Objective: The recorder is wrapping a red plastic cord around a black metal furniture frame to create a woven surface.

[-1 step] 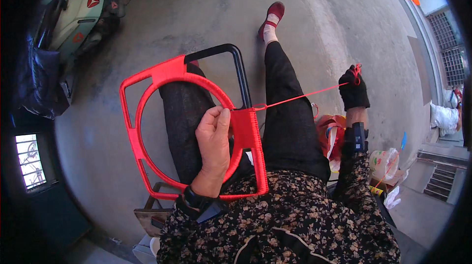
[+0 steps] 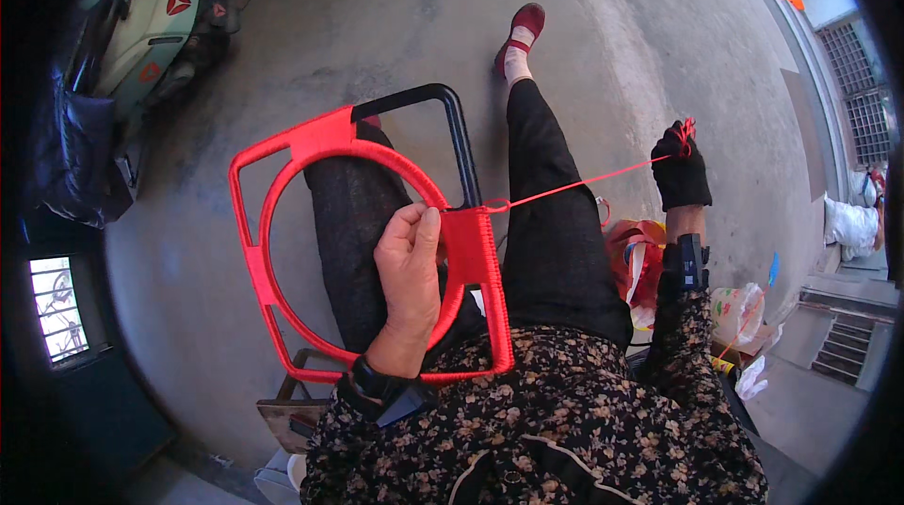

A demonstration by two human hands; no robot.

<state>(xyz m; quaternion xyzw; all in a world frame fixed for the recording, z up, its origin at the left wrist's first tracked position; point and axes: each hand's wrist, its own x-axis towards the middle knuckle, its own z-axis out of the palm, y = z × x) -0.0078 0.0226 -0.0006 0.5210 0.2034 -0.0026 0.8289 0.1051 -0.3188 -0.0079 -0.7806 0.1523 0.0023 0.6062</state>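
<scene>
A square frame (image 2: 471, 251) with a ring inside it rests over my lap, mostly wrapped in red cord. Bare black tube shows at its far right corner. My left hand (image 2: 410, 265), ungloved, reaches through the ring and pinches the frame where the wrapping ends. From that spot a red cord (image 2: 584, 182) runs taut to the right, with a small loop close to the frame. Out at the right, my right hand (image 2: 682, 169) in a black glove is closed on the cord, and a red bundle of it sticks out above the fist.
Beside my right leg lies a red bag (image 2: 636, 260), with a white plastic bag (image 2: 737, 314) nearer to me. A light green scooter (image 2: 151, 39) stands at the far left. A wooden stool edge (image 2: 292, 425) shows by my left elbow. Grey concrete floor (image 2: 405, 25) stretches ahead.
My right hand has shifted very slightly to the right, with the cord still taut. My left hand and the frame look unmoved.
</scene>
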